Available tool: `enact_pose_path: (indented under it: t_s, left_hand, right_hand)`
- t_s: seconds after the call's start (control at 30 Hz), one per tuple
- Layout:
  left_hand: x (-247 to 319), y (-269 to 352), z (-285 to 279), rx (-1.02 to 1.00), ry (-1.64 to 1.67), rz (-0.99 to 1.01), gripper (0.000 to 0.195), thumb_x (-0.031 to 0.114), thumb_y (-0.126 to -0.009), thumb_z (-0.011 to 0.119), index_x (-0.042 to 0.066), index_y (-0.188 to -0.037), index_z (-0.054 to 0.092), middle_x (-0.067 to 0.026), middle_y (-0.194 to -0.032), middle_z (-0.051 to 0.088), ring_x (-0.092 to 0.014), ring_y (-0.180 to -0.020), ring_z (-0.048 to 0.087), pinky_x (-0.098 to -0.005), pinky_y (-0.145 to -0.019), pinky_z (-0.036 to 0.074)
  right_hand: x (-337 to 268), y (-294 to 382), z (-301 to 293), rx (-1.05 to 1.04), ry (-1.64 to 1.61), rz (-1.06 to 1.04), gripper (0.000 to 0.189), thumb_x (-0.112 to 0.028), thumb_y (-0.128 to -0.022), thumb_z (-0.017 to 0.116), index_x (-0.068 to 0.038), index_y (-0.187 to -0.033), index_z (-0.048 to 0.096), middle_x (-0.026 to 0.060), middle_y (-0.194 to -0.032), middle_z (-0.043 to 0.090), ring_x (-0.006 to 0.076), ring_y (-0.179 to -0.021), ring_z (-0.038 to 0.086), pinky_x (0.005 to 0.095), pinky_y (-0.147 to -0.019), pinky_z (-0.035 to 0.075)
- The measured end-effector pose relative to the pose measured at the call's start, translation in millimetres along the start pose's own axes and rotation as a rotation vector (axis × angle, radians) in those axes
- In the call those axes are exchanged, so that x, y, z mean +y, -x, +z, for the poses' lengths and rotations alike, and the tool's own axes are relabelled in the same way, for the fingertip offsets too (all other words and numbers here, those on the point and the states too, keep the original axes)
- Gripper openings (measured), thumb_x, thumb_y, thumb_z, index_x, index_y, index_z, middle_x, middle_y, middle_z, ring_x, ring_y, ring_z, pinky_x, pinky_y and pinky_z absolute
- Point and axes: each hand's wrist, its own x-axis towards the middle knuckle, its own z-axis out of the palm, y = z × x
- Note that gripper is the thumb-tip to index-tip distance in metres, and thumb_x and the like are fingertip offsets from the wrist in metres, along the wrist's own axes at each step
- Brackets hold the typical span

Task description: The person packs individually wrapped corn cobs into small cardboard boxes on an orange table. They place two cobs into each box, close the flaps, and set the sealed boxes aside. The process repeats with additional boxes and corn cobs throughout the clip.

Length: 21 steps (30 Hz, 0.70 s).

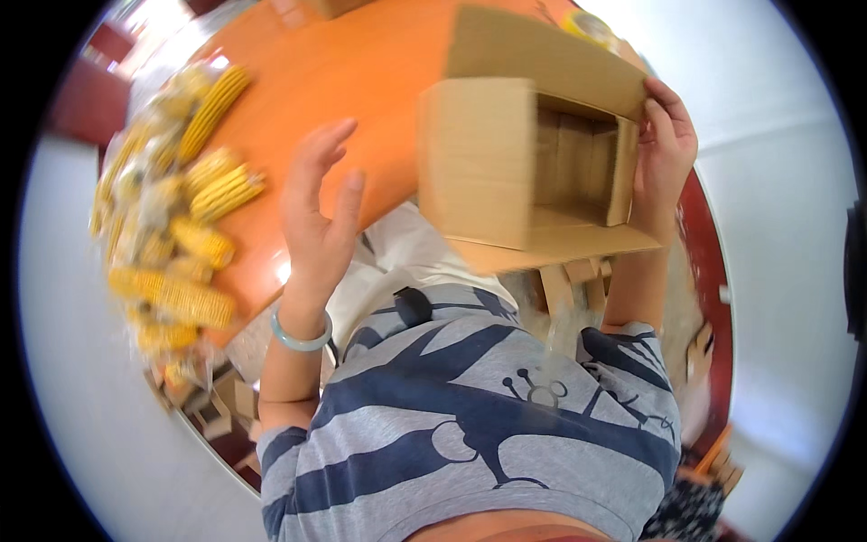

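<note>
An open cardboard box [477, 162] is held up over the table's near edge, its flaps spread and its hollow inside turned towards me. My right hand [667, 135] grips the box at its right side, by the corner of the far flap. Fingers apart and holding nothing, my left hand [322, 190] hovers to the left of the box, wearing a pale bangle on the wrist. Left of that hand lies a heap of yellow corn cobs [196, 298], many of them in clear plastic bags. One bare-looking corn cob [215, 112] lies at the heap's far side.
The orange table [359, 61] has a curved edge towards me. A roll of yellow tape [588, 28] sits behind the box. Below the table, cardboard pieces [559, 288] lie on the right, and small open boxes [213, 410] stand at lower left.
</note>
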Motion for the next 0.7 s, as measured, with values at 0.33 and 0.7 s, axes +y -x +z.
enact_pose_path:
  t_s: [0.33,0.7]
  left_hand:
    - [31.3,18.2,-96.9,-0.033,-0.504,0.24,0.032,0.026,-0.103,0.053,0.005,-0.116,0.073,-0.012,-0.119,0.072,-0.038,-0.13,0.055,-0.0485,-0.112,0.039]
    - [16.9,22.4,-90.4,-0.014,-0.634,0.115,0.022,0.023,-0.093,0.067,0.003,-0.092,0.075,-0.0115,-0.092,0.07,-0.034,-0.104,0.061,-0.0457,-0.098,0.046]
  right_hand:
    - [94.2,25.1,217.9,-0.644,0.143,0.07,0.024,0.002,-0.094,0.054,0.003,-0.112,0.071,0.0062,-0.113,0.072,0.0119,-0.105,0.064,0.0265,-0.093,0.049]
    - [42.8,50.2,242.0,-1.287,0.812,-1.005,0.02,-0.025,-0.083,0.077,-0.006,-0.084,0.072,0.0073,-0.099,0.068,0.0286,-0.105,0.062,0.0425,-0.098,0.049]
